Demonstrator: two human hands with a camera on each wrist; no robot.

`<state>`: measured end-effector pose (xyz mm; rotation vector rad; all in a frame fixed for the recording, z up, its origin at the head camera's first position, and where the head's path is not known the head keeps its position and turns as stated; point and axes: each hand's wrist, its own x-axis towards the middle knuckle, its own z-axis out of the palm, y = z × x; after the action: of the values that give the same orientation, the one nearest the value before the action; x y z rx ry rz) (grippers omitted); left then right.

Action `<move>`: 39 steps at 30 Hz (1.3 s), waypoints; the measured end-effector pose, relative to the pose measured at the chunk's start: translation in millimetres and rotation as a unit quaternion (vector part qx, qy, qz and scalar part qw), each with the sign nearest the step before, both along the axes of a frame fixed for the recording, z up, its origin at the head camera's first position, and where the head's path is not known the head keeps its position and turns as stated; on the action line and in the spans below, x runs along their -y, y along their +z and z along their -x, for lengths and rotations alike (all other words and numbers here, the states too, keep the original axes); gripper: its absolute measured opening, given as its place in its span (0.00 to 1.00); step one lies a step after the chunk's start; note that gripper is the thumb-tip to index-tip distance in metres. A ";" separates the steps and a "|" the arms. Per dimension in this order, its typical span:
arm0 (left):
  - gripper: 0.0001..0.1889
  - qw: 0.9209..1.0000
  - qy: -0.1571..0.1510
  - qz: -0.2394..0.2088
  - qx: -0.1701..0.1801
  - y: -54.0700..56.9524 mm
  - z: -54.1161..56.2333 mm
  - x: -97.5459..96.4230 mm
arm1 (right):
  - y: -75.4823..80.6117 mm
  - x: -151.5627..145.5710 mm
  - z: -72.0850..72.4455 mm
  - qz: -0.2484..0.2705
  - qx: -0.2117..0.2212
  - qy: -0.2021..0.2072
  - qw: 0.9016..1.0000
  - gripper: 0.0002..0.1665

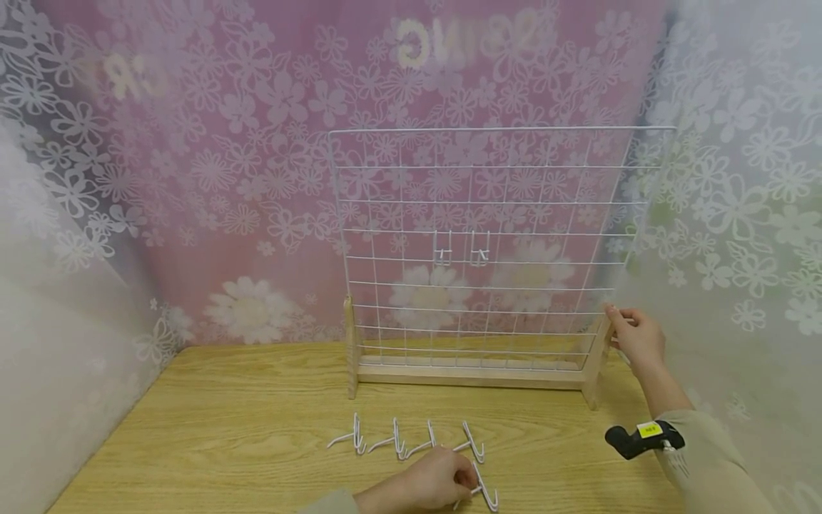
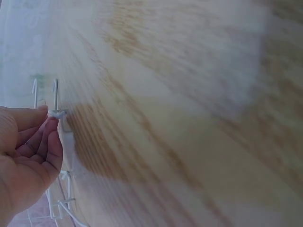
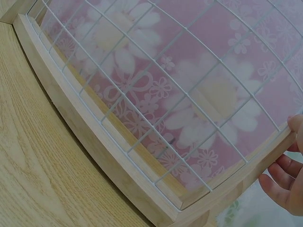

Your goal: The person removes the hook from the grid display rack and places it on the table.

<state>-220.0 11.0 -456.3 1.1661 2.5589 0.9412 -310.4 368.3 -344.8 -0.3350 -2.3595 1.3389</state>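
Observation:
A white wire grid panel [image 1: 523, 288] stands upright in a wooden base [image 1: 469, 376]. My right hand [image 1: 642, 343] holds the top of the base's right wooden post [image 1: 596, 371], thumb in front and fingers behind, as the right wrist view also shows. Low over the table, my left hand [image 1: 433, 480] pinches a white wire hook [image 1: 491, 497] between thumb and fingertips. Just beyond that hand, several similar hooks [image 1: 356, 434] lie in a row, one partly hidden by it. On the grid's middle hang two hooks [image 1: 442, 253] side by side.
The wood-grain table [image 1: 212, 428] extends left and in front of the rack. Behind it hangs a pink flowered curtain [image 1: 257, 178], with a pale flowered sheet [image 1: 738, 214] close by on the right. A black strap device [image 1: 642, 437] sits on the right wrist.

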 end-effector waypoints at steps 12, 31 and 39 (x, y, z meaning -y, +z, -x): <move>0.05 0.999 0.019 -0.034 0.014 16.7 -4.1 9.0 | 1.1 0.6 -2.2 -0.006 -0.003 0.000 1.000 0.39; 0.07 0.990 0.071 -0.105 0.065 64.7 9.5 31.8 | -0.7 -0.4 -3.1 -0.008 -0.006 0.002 1.000 0.40; 0.08 0.988 0.081 -0.126 0.029 80.2 19.1 41.0 | 1.1 1.3 -2.9 -0.003 -0.004 0.006 1.000 0.40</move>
<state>-239.0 -30.0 -376.2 0.9799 2.5745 1.3488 -307.5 367.0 -343.7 -0.3138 -2.3625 1.3374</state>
